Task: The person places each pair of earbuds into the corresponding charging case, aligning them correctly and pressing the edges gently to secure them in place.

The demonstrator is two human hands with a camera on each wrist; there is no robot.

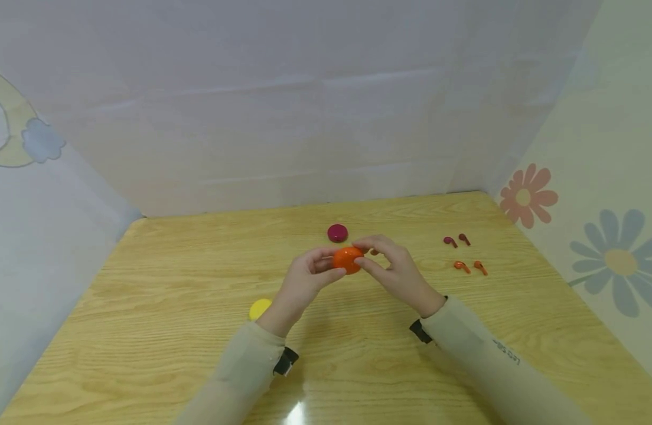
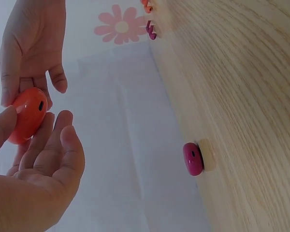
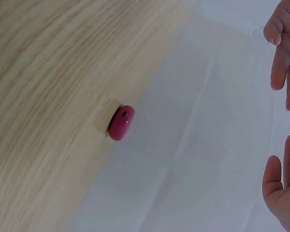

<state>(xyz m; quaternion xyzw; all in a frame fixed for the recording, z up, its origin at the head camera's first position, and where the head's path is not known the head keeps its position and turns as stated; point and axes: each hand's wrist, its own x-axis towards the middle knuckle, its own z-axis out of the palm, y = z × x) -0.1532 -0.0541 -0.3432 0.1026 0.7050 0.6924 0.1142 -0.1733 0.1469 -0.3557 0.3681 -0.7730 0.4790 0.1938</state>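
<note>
An orange earbud charging case (image 1: pixel 347 260), rounded and glossy with its lid closed, is held up above the table between both hands. My left hand (image 1: pixel 305 277) grips its left side, thumb in front and fingers behind. From the right, my right hand (image 1: pixel 392 268) pinches it between thumb and fingers. A small dark port shows on the orange case (image 2: pixel 31 115) in the left wrist view. Behind the hands on the table sits a magenta earbud case (image 1: pixel 337 232). A yellow case (image 1: pixel 260 309) lies by the left wrist, partly hidden by it.
On the right of the wooden table (image 1: pixel 188 265) lie a pair of magenta earbuds (image 1: pixel 450 241) and, nearer, a pair of orange earbuds (image 1: pixel 462 267). A pale cloth wall (image 1: pixel 305 118) rises at the back edge. Side panels with flower and moon pictures flank the table.
</note>
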